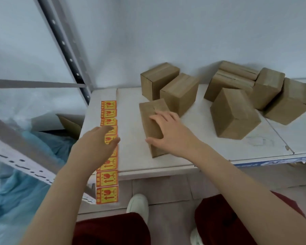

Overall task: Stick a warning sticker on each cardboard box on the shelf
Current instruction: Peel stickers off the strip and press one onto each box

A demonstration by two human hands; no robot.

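step in hand looks like sticker pickup for the near box: right hand lies flat on the near cardboard box, fingers spread over its top and thumb down the near end, pinning it to the shelf rather than lifting it. left hand is wide and holds nothing, fingers extended over the middle of the sticker strip, which runs along the left part of the shelf and hangs off the front edge. no sticker visible on any box face in view, so i'd judge the task at or near its start. next move calls for catching 1 sticker's edge with a fingertip, peeling it off the backing without dragging the whole strip, then pressing it onto the box top while the right hand keeps the box from sliding. 2 boxes sit just behind the near one, touching each other; a cluster of boxes sits well apart to the right, some tilted against each other. hard to tell: left fingertips are motion-blurred, contact with the strip unclear; the hand covers several stickers; far faces of all boxes hidden; exact count in the right cluster uncertain.
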